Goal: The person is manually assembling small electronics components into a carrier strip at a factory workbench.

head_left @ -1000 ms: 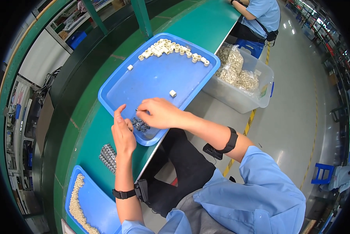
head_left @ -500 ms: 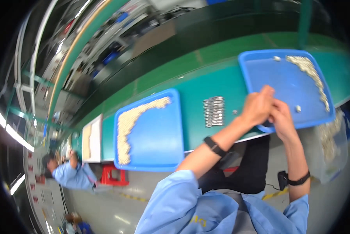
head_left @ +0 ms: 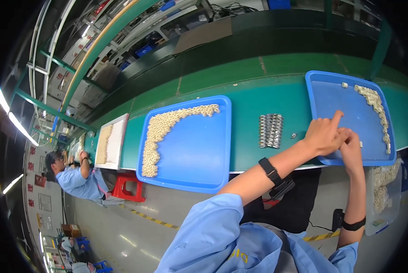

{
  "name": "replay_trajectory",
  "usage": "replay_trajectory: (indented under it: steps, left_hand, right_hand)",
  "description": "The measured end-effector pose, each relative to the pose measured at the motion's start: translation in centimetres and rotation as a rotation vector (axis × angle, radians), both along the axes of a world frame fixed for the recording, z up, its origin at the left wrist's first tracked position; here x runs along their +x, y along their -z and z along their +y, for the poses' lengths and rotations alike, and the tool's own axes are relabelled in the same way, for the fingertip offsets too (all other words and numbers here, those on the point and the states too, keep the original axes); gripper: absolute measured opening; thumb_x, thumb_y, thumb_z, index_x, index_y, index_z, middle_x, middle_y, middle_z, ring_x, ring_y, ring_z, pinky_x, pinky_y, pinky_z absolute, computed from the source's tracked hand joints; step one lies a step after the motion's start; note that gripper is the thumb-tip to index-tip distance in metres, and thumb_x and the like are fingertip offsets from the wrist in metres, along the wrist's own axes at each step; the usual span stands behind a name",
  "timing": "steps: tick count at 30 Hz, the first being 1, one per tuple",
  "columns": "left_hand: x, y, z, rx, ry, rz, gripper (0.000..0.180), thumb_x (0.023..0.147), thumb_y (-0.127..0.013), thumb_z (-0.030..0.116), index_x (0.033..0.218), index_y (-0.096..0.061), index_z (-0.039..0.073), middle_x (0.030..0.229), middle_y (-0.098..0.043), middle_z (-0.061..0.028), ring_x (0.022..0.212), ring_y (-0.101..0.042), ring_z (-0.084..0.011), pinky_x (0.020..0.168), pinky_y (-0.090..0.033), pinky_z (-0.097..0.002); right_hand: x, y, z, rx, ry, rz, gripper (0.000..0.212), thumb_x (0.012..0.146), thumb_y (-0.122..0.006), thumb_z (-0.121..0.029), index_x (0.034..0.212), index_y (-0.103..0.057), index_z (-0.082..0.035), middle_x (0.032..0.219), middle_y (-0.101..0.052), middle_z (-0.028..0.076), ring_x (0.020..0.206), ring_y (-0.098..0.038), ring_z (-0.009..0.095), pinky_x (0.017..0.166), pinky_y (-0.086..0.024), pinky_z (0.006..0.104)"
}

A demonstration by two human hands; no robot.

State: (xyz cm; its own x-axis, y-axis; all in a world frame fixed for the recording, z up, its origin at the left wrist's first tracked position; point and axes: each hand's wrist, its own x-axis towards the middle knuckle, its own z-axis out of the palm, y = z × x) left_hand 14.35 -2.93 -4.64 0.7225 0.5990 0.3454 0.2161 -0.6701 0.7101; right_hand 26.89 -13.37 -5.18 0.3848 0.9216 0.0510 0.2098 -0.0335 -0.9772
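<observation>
My left hand (head_left: 323,136) and my right hand (head_left: 351,149) meet over the near edge of the right blue tray (head_left: 322,93). The left fingers are curled, apart from a forefinger that points up across the tray. My right fingertips are pinched together against the left hand; anything held between them is too small or hidden. Along the tray's far right side runs a band of small cream ring-like pieces (head_left: 374,107), with one loose piece (head_left: 344,85) near the back. Left of my hands, rows of small silvery metal parts (head_left: 271,131) lie on the green table, beside a small loose metal part (head_left: 294,135).
Another blue tray (head_left: 190,154) holds many cream pieces (head_left: 160,132). Beyond it are a white tray (head_left: 116,143), a red stool (head_left: 130,187) and a seated person (head_left: 81,177). A clear bin (head_left: 382,200) stands below the table's right end.
My view has turned, so the trays and metal parts appear farther right. My hands stay together over the right tray; the left forefinger now stretches out more plainly.
</observation>
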Motion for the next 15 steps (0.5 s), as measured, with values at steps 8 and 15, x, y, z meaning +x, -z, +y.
replay_trajectory:
  steps: [8, 15]
  left_hand:
    - [-0.4, -0.6, -0.2, 0.089, 0.007, 0.078, 0.053, 0.085, -0.062, 0.020, 0.135, -0.050, 0.008, 0.077, -0.069, -0.0224, 0.074, -0.069, -0.0453, 0.065, -0.054, -0.0536]
    - [1.5, 0.4, -0.6, 0.073, 0.101, -0.168, 0.094, 0.093, -0.028, 0.082, 0.132, -0.053, 0.000, 0.071, -0.062, -0.0156, 0.069, -0.066, -0.0384, 0.062, -0.050, -0.0468]
  right_hand:
    - [-1.4, -0.2, 0.5, 0.017, -0.132, 0.234, 0.011, 0.078, -0.066, 0.004, 0.085, -0.071, -0.003, 0.076, -0.066, -0.002, 0.069, -0.057, 0.007, 0.058, -0.045, 0.0267]
    - [-0.9, 1.6, 1.0, 0.248, -0.060, 0.082, 0.013, 0.090, -0.060, -0.003, 0.082, -0.069, 0.003, 0.064, -0.062, 0.004, 0.058, -0.054, 0.009, 0.051, -0.041, 0.0296]
